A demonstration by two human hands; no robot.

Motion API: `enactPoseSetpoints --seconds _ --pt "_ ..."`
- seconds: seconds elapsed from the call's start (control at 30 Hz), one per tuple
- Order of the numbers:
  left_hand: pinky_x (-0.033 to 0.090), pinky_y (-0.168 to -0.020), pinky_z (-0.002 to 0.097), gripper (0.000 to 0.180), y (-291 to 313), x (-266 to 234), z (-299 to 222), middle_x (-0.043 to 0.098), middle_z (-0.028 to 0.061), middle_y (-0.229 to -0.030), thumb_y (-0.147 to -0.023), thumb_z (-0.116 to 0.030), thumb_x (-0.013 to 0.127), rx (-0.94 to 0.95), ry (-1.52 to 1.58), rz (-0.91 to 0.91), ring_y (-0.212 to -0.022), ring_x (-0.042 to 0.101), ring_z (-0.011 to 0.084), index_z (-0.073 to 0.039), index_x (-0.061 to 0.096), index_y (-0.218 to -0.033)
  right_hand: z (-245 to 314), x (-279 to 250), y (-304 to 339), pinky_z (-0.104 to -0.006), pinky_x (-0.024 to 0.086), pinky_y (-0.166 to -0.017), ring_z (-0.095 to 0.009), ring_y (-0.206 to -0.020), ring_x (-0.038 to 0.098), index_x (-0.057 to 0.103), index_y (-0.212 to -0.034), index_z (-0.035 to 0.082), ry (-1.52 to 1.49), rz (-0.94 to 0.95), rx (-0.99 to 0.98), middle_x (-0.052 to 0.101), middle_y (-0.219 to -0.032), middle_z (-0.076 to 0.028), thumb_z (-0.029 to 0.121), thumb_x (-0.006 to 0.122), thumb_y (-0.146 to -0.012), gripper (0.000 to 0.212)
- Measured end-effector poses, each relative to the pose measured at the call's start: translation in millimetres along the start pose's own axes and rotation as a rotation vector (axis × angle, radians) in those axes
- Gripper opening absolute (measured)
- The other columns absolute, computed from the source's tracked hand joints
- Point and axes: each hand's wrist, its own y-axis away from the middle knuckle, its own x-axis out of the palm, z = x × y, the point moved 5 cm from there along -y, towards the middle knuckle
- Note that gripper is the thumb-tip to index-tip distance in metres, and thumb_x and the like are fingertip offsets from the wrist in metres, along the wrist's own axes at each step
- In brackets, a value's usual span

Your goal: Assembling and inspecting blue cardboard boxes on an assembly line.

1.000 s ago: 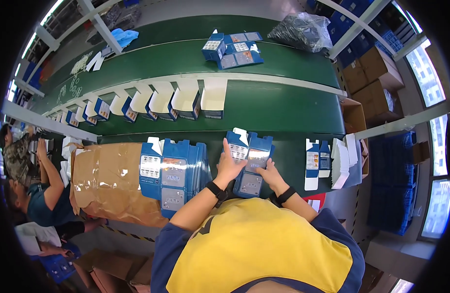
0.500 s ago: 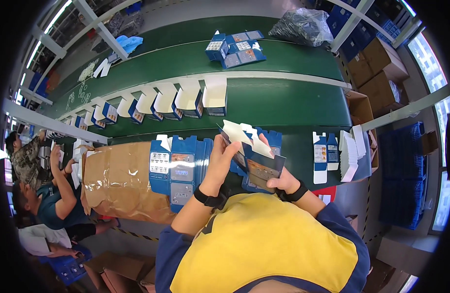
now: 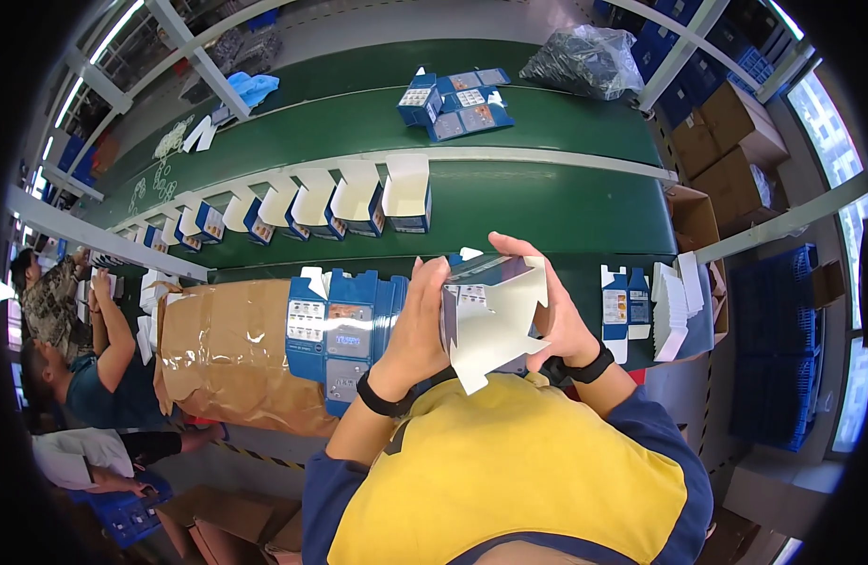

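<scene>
Between my two hands is a small folding carton, its white inside and loose flaps turned toward me. My left hand presses its left side with the fingers pointing up. My right hand grips the opposite side, thumb low and fingers along the far edge. To the left of my left wrist, a stack of flat blue printed cartons lies on a brown paper-wrapped bundle. Part of the bench just beyond the carton is hidden by my hands.
A row of open blue cartons with raised white flaps stands on the green conveyor. Folded blue cartons and a plastic bag lie farther back. White inserts stand at right. Co-workers are at left.
The half-folded carton has been turned and squared up, so its white interior now faces me. My right hand has moved up its side. The row of cartons has shifted slightly left.
</scene>
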Motion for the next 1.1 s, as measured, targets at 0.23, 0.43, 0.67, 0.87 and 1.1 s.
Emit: enactPoseSetpoints --seconds 0.23,0.43,0.67,0.87,1.1 --pt "0.028 -0.104 0.0521 0.087 2 4 -14 0.038 0.0230 -0.126 -0.061 -0.007 0.077 0.213 0.011 -0.073 -0.115 0.042 0.0416 -0.020 0.032 -0.134 0 5 -3 -0.0376 0.025 -0.106 -0.025 -0.130 0.033 0.029 -0.139 0.005 0.019 -0.227 0.085 0.037 -0.138 -0.017 0.026 0.072 -0.076 0.079" --pt "0.035 -0.099 0.0499 0.083 -4 -1 -23 0.038 0.0234 -0.126 -0.061 -0.011 0.079 0.173 -0.022 0.004 -0.114 0.044 0.0415 -0.026 0.036 -0.130 5 -1 -6 -0.0379 0.029 -0.104 -0.025 -0.127 0.038 0.029 -0.140 0.005 -0.454 -0.125 0.007 0.041 -0.135 -0.016 0.012 0.062 -0.083 0.067" --pt "0.043 -0.092 0.0426 0.092 -10 -7 -14 0.040 0.0214 -0.127 -0.057 -0.018 0.086 0.035 0.136 0.014 -0.113 0.047 0.0354 -0.025 0.034 -0.132 -5 -5 -3 -0.0379 0.036 -0.100 -0.029 -0.126 0.040 0.042 -0.136 0.011 0.312 0.116 -0.192 0.036 -0.140 -0.019 0.010 0.061 -0.084 0.056" --pt "0.035 -0.098 0.0545 0.088 -11 -12 -9 0.039 0.0222 -0.124 -0.058 -0.014 0.082 0.125 0.125 0.001 -0.110 0.047 0.0402 -0.024 0.035 -0.132 10 7 -11 -0.0344 0.042 -0.093 -0.028 -0.114 0.052 0.055 -0.124 0.010 0.466 -0.086 -0.188 0.043 -0.135 -0.017 0.009 0.066 -0.080 0.046" --pt "0.029 -0.102 0.0579 0.090 -12 -13 -13 0.040 0.0210 -0.123 -0.058 -0.016 0.082 0.251 0.001 0.063 -0.110 0.047 0.0418 -0.023 0.033 -0.134 -1 6 -17 -0.0327 0.047 -0.085 -0.026 -0.101 0.060 0.061 -0.117 0.009 0.527 -0.067 0.079 0.060 -0.117 -0.013 0.016 0.074 -0.072 0.048"
